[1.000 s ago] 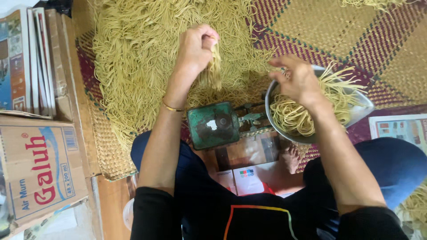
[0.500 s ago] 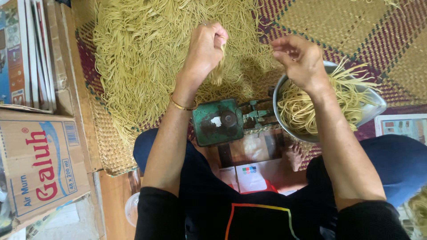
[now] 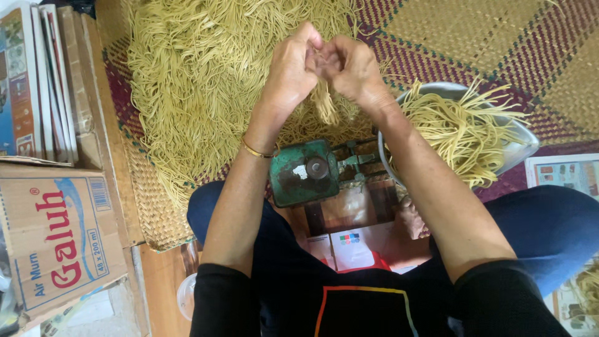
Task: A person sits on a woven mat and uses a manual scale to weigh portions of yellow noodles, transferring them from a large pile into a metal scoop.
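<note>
Left hand (image 3: 292, 67) and right hand (image 3: 350, 65) are pressed together, fingers closed on a small bunch of noodles (image 3: 324, 103) hung between them. Strands could be snapped or dropped if the bunch is pinched too tightly or unevenly. Beneath and beyond the hands a large noodle heap (image 3: 199, 81) is spread over a woven mat (image 3: 486, 37). Below them a green scale (image 3: 304, 172) is placed; right of it, a metal bowl (image 3: 521, 146) of noodles crowds the forearm. A cardboard box (image 3: 59, 240) sits far left.

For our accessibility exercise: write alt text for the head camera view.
Two hands, the left hand and right hand, together pinch a bundle of yellow noodles above a noodle pile on a woven mat. A green scale and noodle-filled metal bowl sit nearby.
</note>
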